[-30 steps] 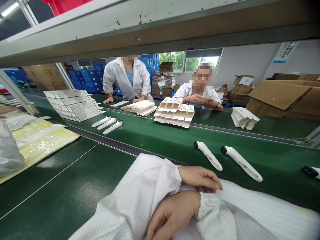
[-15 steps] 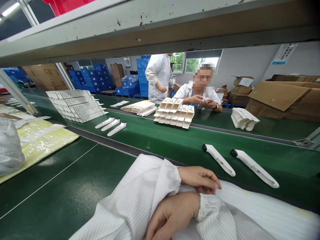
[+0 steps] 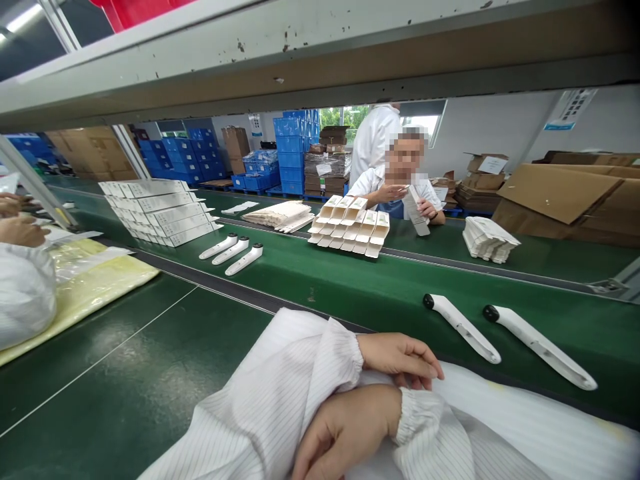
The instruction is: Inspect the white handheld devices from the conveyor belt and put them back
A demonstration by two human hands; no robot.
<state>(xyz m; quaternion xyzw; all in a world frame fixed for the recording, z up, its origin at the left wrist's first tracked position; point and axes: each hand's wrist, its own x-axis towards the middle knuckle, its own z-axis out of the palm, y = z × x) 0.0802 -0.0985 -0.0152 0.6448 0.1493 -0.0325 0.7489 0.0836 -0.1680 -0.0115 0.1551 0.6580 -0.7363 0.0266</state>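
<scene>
We see the left hand [image 3: 400,359] over the white foam sheet [image 3: 525,407], fingers loosely bent, slightly apart; the right hand [image 3: 350,430] sits nearer, fingertips cut off, so can't tell. Two white devices [image 3: 466,328] lie on the green belt [image 3: 360,293] just beyond.

A painted overhead shelf [image 3: 250,67], chipped along its front edge, spans the near top; a metal post [image 3: 131,152] stands at left. The far wall [image 3: 487,123] is white, with a window [image 3: 354,119] showing green foliage, and a sign [image 3: 571,109] is displayed at right. A lit tube lamp [image 3: 24,18] is visible upper left; stacked blue crates [image 3: 292,160] stand far left.
</scene>
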